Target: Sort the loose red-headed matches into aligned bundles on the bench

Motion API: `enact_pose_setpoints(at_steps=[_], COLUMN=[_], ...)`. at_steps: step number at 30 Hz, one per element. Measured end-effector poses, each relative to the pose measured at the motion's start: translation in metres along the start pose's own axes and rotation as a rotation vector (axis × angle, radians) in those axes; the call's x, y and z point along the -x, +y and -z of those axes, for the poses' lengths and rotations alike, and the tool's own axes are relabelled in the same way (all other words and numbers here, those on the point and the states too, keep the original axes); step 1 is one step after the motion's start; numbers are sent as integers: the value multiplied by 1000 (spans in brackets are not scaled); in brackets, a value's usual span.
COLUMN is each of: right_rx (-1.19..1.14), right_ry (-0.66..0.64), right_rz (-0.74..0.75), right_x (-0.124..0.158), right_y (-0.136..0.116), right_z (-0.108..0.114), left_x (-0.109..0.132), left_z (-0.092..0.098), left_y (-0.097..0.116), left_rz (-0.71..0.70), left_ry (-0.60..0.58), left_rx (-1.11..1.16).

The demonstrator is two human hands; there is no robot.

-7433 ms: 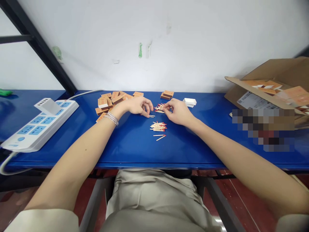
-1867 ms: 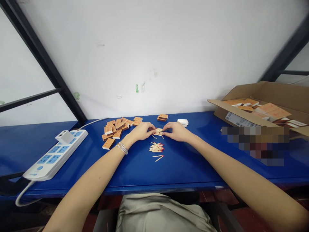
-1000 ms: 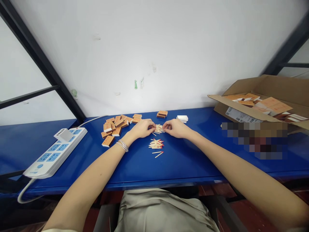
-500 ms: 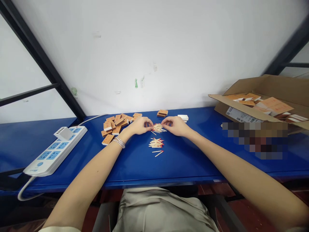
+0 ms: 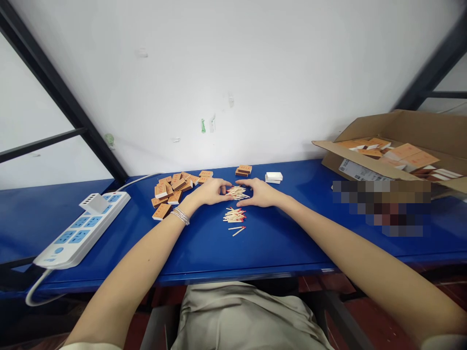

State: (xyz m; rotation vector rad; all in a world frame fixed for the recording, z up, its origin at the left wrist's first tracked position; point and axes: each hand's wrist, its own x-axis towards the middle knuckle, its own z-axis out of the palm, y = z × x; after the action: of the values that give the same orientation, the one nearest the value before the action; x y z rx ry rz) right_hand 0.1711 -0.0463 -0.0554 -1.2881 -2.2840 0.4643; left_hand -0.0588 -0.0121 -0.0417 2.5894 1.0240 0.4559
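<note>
A loose pile of red-tipped matches (image 5: 238,193) lies on the blue table between my two hands. My left hand (image 5: 211,191) curves round the pile's left side, thumb and fingers apart and touching the matches. On the right side my right hand (image 5: 260,193) is spread, its thumb nearer me and its fingers beyond the pile. Neither hand grips the matches. A second heap of matches (image 5: 234,215) sits closer to me, and two single matches (image 5: 237,228) lie just in front of it.
Several orange matchboxes (image 5: 175,197) are piled to the left, with a small stack of matchboxes (image 5: 243,170) at the back. White matchbox trays (image 5: 273,177) stand right of that. A power strip (image 5: 83,231) lies far left; an open cardboard box (image 5: 365,163) holds more matchboxes at right.
My fingers have gone from pinching at the pile's edges to spreading round it. The right thumb has come down towards me, and the matches are drawn closer together.
</note>
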Motion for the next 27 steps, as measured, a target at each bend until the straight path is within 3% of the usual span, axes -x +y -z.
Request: enact_pose_setpoints(at_steps=[8, 20, 27], right_rx=[18, 15, -70], right_ry=[10, 38, 16], right_rz=[38, 88, 66], right_x=[-3, -4, -3], right_y=[-6, -4, 0], right_z=[-6, -8, -4], left_x=[-3, -3, -2], left_z=[-4, -8, -7], left_y=[1, 1, 3], left_rz=[-53, -170, -206], left_ry=[90, 87, 93], left_rx=[-63, -122, -44])
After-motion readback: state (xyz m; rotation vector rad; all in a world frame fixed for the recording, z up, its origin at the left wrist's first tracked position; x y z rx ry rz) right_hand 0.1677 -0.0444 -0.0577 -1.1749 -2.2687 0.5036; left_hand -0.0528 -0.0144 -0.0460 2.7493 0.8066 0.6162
